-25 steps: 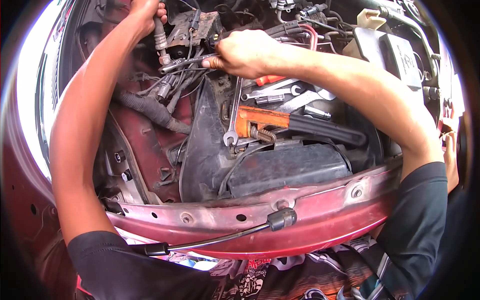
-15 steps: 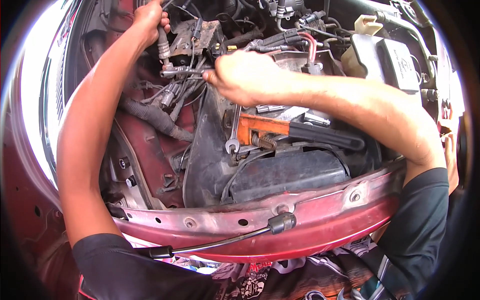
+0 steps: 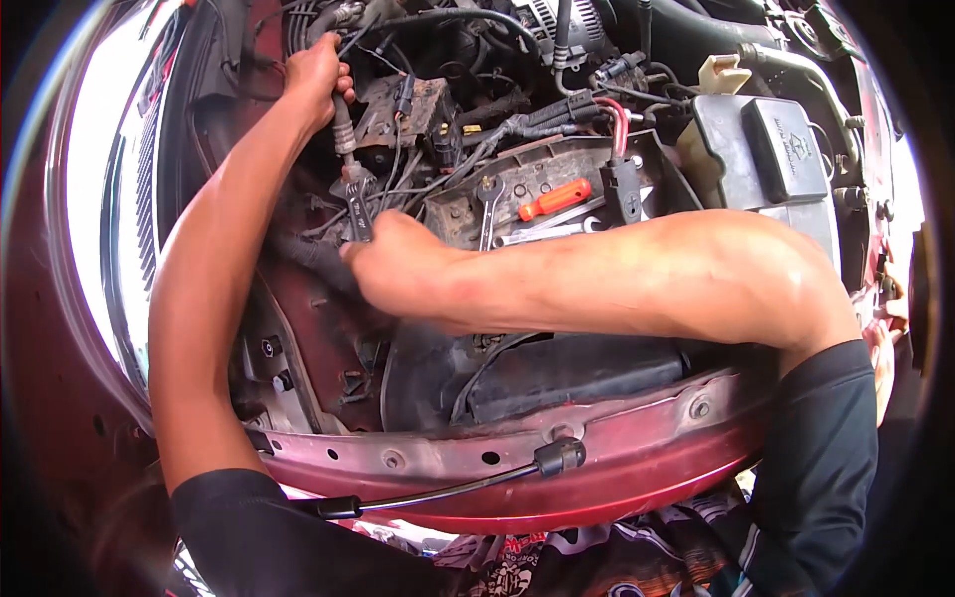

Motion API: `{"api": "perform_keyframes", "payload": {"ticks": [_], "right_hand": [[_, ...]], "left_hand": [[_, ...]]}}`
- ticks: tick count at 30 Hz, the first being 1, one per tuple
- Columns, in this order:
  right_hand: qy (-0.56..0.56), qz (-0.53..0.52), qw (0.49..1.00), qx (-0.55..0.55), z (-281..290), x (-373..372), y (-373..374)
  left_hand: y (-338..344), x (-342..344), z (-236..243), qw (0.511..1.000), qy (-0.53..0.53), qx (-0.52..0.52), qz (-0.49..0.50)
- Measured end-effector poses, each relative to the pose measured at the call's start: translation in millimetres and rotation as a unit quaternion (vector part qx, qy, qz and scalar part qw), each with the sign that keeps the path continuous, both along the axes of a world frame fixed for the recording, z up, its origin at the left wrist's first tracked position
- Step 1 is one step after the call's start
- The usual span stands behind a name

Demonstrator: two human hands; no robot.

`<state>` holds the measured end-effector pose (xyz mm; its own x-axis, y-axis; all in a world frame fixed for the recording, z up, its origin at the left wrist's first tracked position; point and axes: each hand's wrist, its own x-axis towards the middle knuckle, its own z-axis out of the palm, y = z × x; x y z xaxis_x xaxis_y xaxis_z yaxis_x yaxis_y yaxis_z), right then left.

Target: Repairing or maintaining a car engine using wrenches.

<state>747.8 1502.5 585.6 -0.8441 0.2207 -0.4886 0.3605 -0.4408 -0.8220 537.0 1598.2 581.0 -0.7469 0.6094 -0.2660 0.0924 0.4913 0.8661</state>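
In the open engine bay my left hand (image 3: 316, 82) is closed round a dark hose with a ribbed metal end (image 3: 343, 131), at the upper left. Just below that hose end my right hand (image 3: 400, 261) grips a metal wrench (image 3: 357, 204). The wrench's far end meets the fitting at the bottom of the hose; the exact contact is hard to make out. Beside them stands a rusty bracket (image 3: 393, 117) with wires and a black connector (image 3: 404, 95). My right forearm covers part of the bay.
A black battery tray (image 3: 527, 154) carries a combination wrench (image 3: 489, 204), an orange-handled screwdriver (image 3: 555, 199) and more wrenches (image 3: 557, 231). A black terminal cover (image 3: 623, 189) hangs over it. Right of this sits a whitish reservoir (image 3: 711, 139). A strut (image 3: 448, 483) crosses the red front panel (image 3: 637, 418).
My right hand has swung the wrench from pointing right to slanting down toward me. The left hand still grips the hose. The view has shifted, and my forearm now hides the orange pipe wrench.
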Motion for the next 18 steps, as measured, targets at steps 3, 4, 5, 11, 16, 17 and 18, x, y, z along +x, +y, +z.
{"api": "perform_keyframes", "payload": {"ticks": [3,4,5,11,16,17,18], "right_hand": [[-0.002,0.005,0.996,-0.089,-1,-9,-12],[0.014,-0.022,0.993,-0.118,-4,-12,-16],[0.03,-0.049,0.988,-0.147,-6,-13,-18],[0.075,-0.09,0.962,-0.246,-16,-17,-18],[0.076,-0.093,0.949,-0.29,-22,-21,-8],[0.067,-0.078,0.962,-0.253,-25,-21,-5],[0.058,-0.063,0.973,-0.214,-28,-22,-1]], "left_hand": [[-1,-2,1,1.0,0.002,-0.007,0.005],[0,-2,1,1.0,0.006,-0.009,0.005],[0,-2,0,1.0,0.009,-0.011,0.005],[-2,-2,-1,1.0,0.008,-0.006,0.002],[-3,-4,0,1.0,0.008,-0.004,-0.002],[-3,-4,0,1.0,0.008,-0.007,-0.002],[-3,-4,0,1.0,0.009,-0.009,-0.001]]}}
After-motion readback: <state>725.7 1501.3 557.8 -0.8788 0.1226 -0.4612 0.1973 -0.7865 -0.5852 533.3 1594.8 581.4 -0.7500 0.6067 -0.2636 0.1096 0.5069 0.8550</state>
